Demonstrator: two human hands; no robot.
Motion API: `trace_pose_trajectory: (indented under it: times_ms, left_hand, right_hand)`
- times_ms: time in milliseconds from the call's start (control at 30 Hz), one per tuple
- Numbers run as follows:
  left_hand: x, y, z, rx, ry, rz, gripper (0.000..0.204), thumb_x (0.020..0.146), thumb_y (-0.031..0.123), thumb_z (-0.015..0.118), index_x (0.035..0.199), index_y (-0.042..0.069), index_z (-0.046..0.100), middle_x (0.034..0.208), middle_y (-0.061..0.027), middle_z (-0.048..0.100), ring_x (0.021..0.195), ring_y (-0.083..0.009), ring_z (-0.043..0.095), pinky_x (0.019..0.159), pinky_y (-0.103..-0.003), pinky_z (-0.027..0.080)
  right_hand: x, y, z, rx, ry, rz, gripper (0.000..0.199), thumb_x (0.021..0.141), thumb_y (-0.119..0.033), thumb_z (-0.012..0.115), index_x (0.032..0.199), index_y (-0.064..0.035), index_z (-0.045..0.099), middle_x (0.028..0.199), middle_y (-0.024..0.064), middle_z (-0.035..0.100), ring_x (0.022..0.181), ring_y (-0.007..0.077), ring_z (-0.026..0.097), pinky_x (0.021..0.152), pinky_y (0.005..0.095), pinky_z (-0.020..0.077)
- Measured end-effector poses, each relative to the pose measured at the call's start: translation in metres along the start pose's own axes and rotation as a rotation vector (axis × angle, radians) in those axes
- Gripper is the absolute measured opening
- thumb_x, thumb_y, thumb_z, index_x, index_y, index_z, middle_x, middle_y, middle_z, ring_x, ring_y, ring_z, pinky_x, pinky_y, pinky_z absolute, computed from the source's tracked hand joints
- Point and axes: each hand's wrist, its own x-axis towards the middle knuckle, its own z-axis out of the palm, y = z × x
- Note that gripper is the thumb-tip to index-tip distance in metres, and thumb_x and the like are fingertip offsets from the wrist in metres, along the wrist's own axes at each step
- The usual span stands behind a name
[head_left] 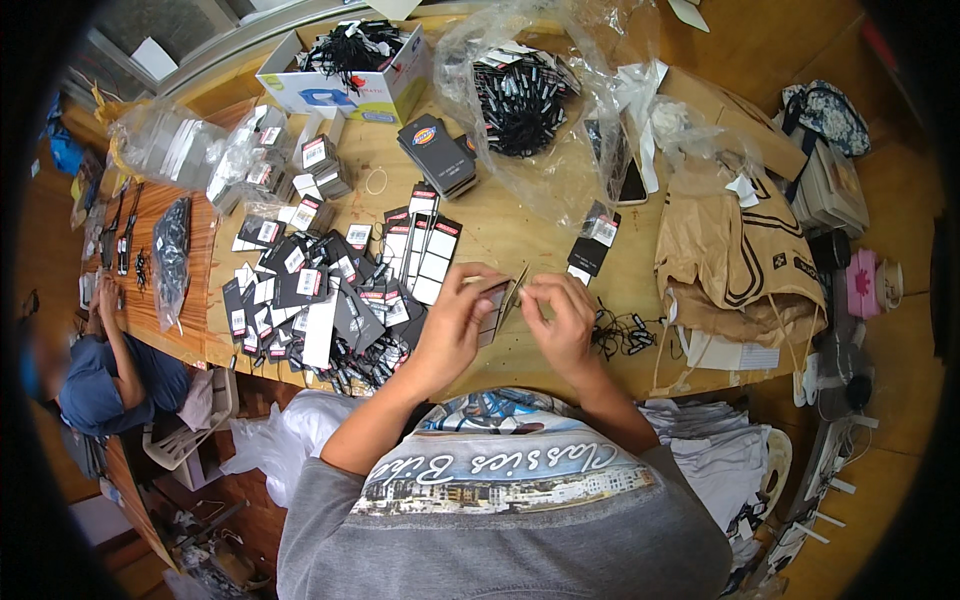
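Observation:
Just in front of my body, at the near edge of the table, both hands are raised. My left hand [456, 325] is closed round a few hang tags [489, 314], seen partly edge-on with pale faces. At the tags' upper right edge, my right hand [563, 318] is pinched. Whatever lies between its fingertips is too small to make out. To the left spreads a heap of black hang tags [312, 283] with white labels and black cords. Behind my left hand, several tags [432, 250] lie fanned out. More labelled black tags [597, 239] lie beyond my right hand.
Black cords [625, 335] lie right of my hands. A clear bag [455, 60] surrounds a bundle of black strings [522, 105]. A white box [345, 92] holds more strings. Stacked dark cards [437, 160], a brown paper bag [738, 250] and a person [115, 375] are also there.

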Motion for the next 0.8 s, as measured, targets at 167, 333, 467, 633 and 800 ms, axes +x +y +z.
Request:
trace_pose_trajectory:
  times_ms: [167,333,467,633,800]
  left_hand:
    - [-0.008,0.002,0.004,-0.111,0.127,-0.205,0.016,0.072,-0.007,0.054,0.087,-0.003,0.055,0.082,-0.0092,0.055,0.071,-0.0155,0.057,0.058,-0.023,0.05]
    - [-0.007,0.006,0.006,-0.073,0.122,-0.096,0.021,0.07,-0.009,0.055,0.09,-0.002,0.056,0.083,-0.0118,0.058,0.071,-0.019,0.059,0.057,-0.024,0.048]
    - [-0.007,0.007,0.004,-0.011,0.1,-0.072,0.025,0.068,-0.009,0.056,0.092,0.0,0.057,0.081,-0.0133,0.06,0.068,-0.0209,0.06,0.055,-0.026,0.047]
    - [-0.007,0.004,0.003,0.126,0.088,0.071,0.029,0.066,-0.008,0.057,0.094,0.001,0.057,0.078,-0.014,0.06,0.063,-0.0246,0.058,0.054,-0.027,0.046]
    - [-0.005,0.007,-0.003,0.145,-0.065,-0.001,0.03,0.068,-0.006,0.055,0.097,0.0,0.056,0.081,-0.0139,0.058,0.065,-0.0249,0.057,0.057,-0.027,0.046]
  right_hand:
    - [0.003,-0.01,-0.002,-0.016,0.035,-0.114,0.018,0.062,0.001,0.064,0.074,-0.0032,0.052,0.071,0.0075,0.056,0.06,0.022,0.054,0.052,0.0307,0.039]
    - [0.007,-0.013,-0.005,-0.02,0.055,-0.134,0.018,0.062,0.001,0.064,0.073,-0.0028,0.051,0.072,0.0078,0.056,0.06,0.0215,0.054,0.052,0.0302,0.0392]
    - [0.007,-0.013,-0.006,-0.025,0.043,-0.131,0.018,0.062,0.001,0.064,0.074,-0.0024,0.051,0.072,0.0082,0.056,0.06,0.0218,0.055,0.052,0.0303,0.0394]
    - [0.005,-0.014,-0.006,-0.057,0.032,-0.125,0.018,0.062,0.001,0.064,0.075,-0.0019,0.051,0.075,0.0085,0.057,0.061,0.0222,0.055,0.053,0.0307,0.0395]
    - [0.004,-0.01,-0.005,-0.09,0.01,-0.146,0.018,0.062,0.001,0.064,0.076,-0.0022,0.052,0.077,0.0086,0.057,0.063,0.0222,0.055,0.054,0.0311,0.0391]
